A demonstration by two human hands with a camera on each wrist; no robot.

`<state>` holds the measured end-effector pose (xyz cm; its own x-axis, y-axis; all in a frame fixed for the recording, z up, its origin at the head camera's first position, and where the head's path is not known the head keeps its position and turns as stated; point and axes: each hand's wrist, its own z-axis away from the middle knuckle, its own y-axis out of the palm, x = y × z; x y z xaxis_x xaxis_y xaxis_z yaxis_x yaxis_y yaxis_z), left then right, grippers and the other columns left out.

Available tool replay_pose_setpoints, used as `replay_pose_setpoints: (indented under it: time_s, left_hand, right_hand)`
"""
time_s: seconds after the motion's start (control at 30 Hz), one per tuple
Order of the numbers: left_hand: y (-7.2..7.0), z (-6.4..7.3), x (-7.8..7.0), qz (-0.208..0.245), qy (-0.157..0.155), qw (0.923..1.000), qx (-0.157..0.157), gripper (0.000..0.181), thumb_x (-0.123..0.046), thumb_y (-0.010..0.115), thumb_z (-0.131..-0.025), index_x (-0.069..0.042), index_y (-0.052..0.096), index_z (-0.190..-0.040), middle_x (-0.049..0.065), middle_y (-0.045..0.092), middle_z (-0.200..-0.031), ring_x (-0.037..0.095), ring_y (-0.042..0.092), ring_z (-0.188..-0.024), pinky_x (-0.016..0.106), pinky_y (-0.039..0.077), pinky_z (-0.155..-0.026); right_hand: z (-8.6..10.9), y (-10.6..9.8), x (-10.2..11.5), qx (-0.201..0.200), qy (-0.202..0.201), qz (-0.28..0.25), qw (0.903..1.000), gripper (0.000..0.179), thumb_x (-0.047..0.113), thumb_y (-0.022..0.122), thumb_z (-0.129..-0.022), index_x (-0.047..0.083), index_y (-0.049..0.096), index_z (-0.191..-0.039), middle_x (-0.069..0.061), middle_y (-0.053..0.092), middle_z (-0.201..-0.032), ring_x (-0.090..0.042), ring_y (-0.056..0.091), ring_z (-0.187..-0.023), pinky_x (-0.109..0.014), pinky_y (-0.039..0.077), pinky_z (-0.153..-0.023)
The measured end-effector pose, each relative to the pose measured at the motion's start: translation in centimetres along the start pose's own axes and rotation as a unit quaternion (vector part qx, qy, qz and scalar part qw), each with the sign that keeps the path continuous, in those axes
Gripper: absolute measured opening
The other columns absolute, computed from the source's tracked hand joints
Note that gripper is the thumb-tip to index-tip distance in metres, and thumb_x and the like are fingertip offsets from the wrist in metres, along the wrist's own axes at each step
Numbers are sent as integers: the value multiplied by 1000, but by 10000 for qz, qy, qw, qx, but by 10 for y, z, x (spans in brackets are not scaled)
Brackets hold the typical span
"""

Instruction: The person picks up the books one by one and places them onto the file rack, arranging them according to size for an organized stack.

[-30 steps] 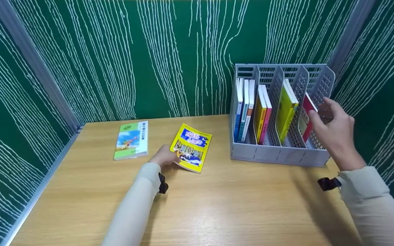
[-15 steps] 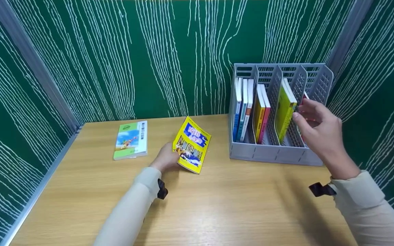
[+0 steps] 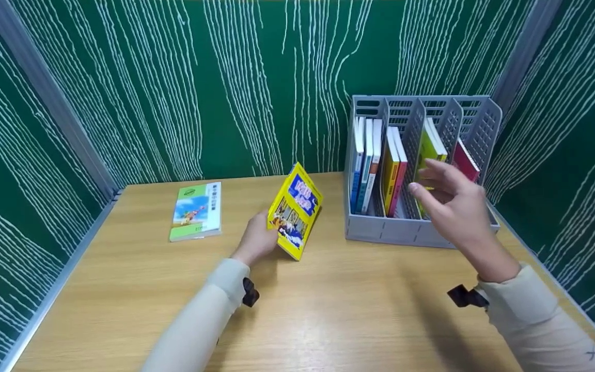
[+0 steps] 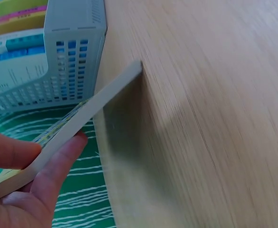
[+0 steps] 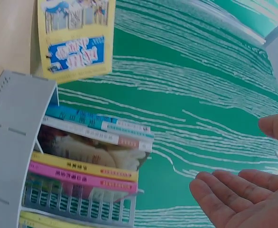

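In the head view my left hand [image 3: 257,238] grips a yellow book [image 3: 297,209] by its left edge. The book is tilted up, its blue-titled cover facing right and toward me. The left wrist view shows thumb and fingers pinching the book [image 4: 82,116], with its far corner at or close to the table. My right hand [image 3: 455,209] hovers in front of the grey file rack [image 3: 380,230], fingers parted and holding nothing. It partly hides a green book [image 3: 430,142] there. The right wrist view shows the same right hand [image 5: 243,197] with its palm bare.
A green and blue book [image 3: 197,212] lies flat on the wooden table [image 3: 297,320] at the left. Several books, including a yellow one [image 3: 391,175] and a red one [image 3: 466,160], stand in the rack's compartments. A green wall [image 3: 277,77] with white lines rises behind.
My left hand has lifted the yellow book from lying nearly flat to a steep tilt. The right hand has moved left from the red book's compartment to before the green book.
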<state>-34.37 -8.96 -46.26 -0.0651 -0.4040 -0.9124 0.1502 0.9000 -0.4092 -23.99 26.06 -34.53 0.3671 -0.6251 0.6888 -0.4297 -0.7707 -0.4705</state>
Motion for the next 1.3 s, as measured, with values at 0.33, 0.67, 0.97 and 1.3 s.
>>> replay_pose_setpoints:
  time_s: [0.33,0.67,0.97,1.3]
  left_hand:
    - [3,13,-18,-640,660,9936,-654,43,0,50,-109,-5,49,-152,21,63,-151,35,67,-133,50,60,-110]
    - [7,29,-19,-1683,2678,9395,-1314,38,8,53,-104,7,53,-143,30,71,-136,44,76,-118,49,66,-95]
    - [16,32,-20,-2580,4586,8249,-2067,44,17,69,-91,7,60,-133,24,78,-122,34,82,-98,37,68,-85]
    - [25,37,-24,-3333,5778,7013,-2516,41,4,79,-94,4,62,-132,20,78,-128,29,81,-111,26,65,-88]
  right_hand:
    - [4,25,8,554,151,-576,9967,49,16,76,-103,1,62,-148,-23,71,-139,-39,71,-123,-2,50,-91]
    - [9,49,13,1327,809,-1197,9806,56,22,72,-106,2,53,-155,-21,64,-150,-36,67,-132,-8,54,-95]
    - [8,67,22,1879,1003,-2108,9540,64,17,70,-107,-2,43,-162,-24,56,-159,-41,58,-147,-20,55,-108]
    - [16,79,34,1969,964,-2848,9332,78,17,77,-101,4,33,-164,-22,54,-161,-34,65,-141,-32,60,-105]
